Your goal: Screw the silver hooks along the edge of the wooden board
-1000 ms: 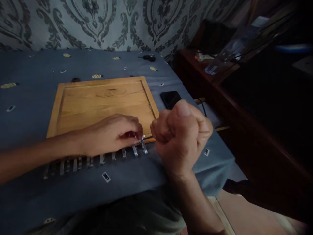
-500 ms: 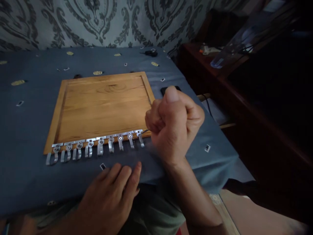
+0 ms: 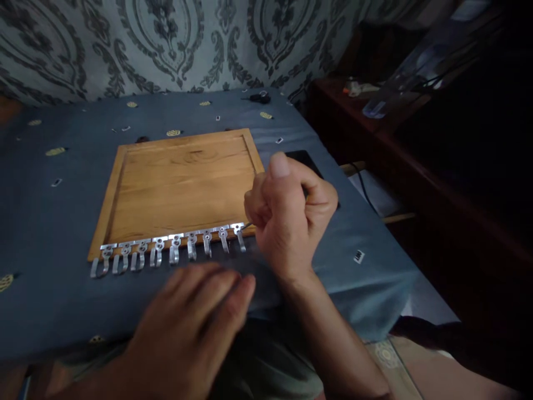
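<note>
A framed wooden board (image 3: 183, 186) lies on the blue patterned cloth. Along its near edge runs a metal strip of hooks (image 3: 175, 244), several of them hanging past the wood. My right hand (image 3: 289, 214) is closed in a fist at the board's near right corner. From it a thin metal shaft (image 3: 248, 225) points at the rightmost hook; the rest of that tool is hidden in the fist. Slightly blurred, my left hand (image 3: 195, 316) hovers over the cloth's front edge, below the hooks, fingers extended and holding nothing.
Behind my right hand lies a black flat object (image 3: 306, 161). A small dark item (image 3: 260, 98) rests at the far end of the cloth (image 3: 25, 211). To the right stands a dark reddish wooden ledge (image 3: 333, 91) bearing a clear plastic bottle (image 3: 377, 105) and cables.
My left hand has risen and moved slightly right, toward the hooks. My right hand stays at the corner with the tool. The view has shifted a little, showing more of the black flat object.
</note>
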A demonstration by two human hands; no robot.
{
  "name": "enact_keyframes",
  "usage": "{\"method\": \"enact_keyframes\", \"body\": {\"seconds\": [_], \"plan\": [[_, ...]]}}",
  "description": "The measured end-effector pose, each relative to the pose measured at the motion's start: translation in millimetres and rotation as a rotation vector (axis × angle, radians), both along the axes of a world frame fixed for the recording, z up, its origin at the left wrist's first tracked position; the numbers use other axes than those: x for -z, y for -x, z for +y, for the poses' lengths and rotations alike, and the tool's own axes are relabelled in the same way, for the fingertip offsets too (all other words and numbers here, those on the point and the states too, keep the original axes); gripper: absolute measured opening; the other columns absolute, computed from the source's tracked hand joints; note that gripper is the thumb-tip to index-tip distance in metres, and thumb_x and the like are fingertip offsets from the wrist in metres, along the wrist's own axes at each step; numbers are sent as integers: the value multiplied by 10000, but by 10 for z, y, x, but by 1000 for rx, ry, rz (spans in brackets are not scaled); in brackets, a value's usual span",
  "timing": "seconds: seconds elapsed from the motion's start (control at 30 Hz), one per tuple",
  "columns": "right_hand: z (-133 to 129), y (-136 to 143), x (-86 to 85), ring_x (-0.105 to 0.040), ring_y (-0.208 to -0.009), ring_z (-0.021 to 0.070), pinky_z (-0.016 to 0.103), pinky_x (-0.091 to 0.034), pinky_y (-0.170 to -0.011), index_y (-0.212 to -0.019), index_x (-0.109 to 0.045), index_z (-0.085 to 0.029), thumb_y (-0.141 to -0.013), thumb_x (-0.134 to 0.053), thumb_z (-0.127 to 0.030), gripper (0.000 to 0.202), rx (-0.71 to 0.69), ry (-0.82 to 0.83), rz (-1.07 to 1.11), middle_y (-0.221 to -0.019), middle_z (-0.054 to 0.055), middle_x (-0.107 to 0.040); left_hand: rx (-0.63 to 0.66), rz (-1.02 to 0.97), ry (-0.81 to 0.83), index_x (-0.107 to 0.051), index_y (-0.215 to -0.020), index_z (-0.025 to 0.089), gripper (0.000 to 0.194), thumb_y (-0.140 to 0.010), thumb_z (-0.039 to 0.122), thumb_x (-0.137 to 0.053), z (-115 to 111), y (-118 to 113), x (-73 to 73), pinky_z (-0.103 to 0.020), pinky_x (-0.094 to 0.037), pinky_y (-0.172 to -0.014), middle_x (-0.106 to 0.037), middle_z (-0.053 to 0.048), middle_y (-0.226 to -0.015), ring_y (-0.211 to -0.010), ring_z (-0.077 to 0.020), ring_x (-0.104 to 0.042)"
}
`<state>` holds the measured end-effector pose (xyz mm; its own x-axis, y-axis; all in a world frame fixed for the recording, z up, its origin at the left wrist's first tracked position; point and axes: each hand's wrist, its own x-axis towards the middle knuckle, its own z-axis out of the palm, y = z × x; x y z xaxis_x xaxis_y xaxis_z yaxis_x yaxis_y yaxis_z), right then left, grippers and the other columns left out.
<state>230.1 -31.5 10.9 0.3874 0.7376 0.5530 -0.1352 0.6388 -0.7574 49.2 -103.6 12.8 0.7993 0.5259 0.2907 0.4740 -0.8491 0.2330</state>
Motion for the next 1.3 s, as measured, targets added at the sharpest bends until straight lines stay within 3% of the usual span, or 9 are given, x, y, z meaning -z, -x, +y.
{"method": "enact_keyframes", "body": {"seconds": [0.03,0.17,0.33,0.53,0.8,0.9,1.03,1.2,1.3], "plan": [[1,0,6,-187,-532,119,337,-215,-512,-681,-322,-244,-1109,-660,-436,578,-13,-19,11,-638,-57,-251,-38,-109,-11,-689,-1421,151,404,-1099,64,-461,142,0,-106,-389,-592,-999,-794,-84,-1248,-1139,-238,-719],[-10,-1,12,-180,-526,110,335,-184,-497,-673,-362,-244,-1106,-673,-419,562,-27,-18,33,-640,-64,-263,23,38,60,-808,-1213,235,428,-1075,32,-457,818,-85,-338,-429,-550,-947,-773,-54,-1158,-1099,-264,-673],[-25,-8,-9,-237,-522,105,309,-214,-468,-643,-488,-240,-1098,-691,-422,531,-43,-3,38,-614,-65,-316,167,241,208,-859,-1200,324,376,-1048,68,-630,1320,-154,-223,-440,-504,-1012,-760,-37,-1123,-1102,-260,-638],[-32,-5,-21,-267,-545,95,299,-256,-502,-643,-425,-235,-1111,-676,-375,549,-52,-29,41,-632,-61,-337,299,223,58,-844,-1218,314,356,-1046,76,-643,1436,-105,-75,-455,-422,-1021,-784,-32,-1219,-1153,-273,-618],[3,-11,-61,-159,-468,94,299,-237,-437,-605,-421,-249,-1063,-722,-332,554,-40,-41,110,-577,-94,-212,392,279,-51,-819,-1177,253,303,-1148,137,-541,1424,-128,-177,-446,-348,-989,-789,-46,-1148,-1151,-265,-611],[-172,-82,-191,-102,-409,76,269,-200,-369,-608,-310,-255,-1007,-705,-234,561,-34,-76,199,-550,-110,-126,410,277,-76,-817,-1184,247,320,-1189,194,-501,1433,-136,-194,-426,-340,-953,-759,-42,-1089,-1123,-254,-609],[-596,-146,-277,-134,-400,66,238,-177,-374,-658,-258,-250,-978,-621,-211,486,-18,-99,335,-558,-97,-155,443,257,-100,-806,-1186,241,301,-1207,291,-510,1472,-127,-159,-419,-320,-919,-731,-45,-1017,-1061,-244,-600],[-840,-40,-41,-187,-417,68,263,-264,-444,-663,-277,-223,-1070,-526,-287,481,-133,-57,202,-535,-84,-230,462,227,-73,-800,-1166,245,295,-1205,304,-514,1503,-96,-114,-414,-304,-915,-741,-47,-1049,-1102,-249,-602],[-818,48,110,-245,-447,78,275,-306,-490,-676,-343,-221,-1082,-509,-317,450,-90,-64,211,-560,-76,-291,450,262,-59,-795,-1156,249,253,-1190,305,-551,1504,-87,-118,-413,-305,-927,-747,-43,-1054,-1126,-253,-611]]}}
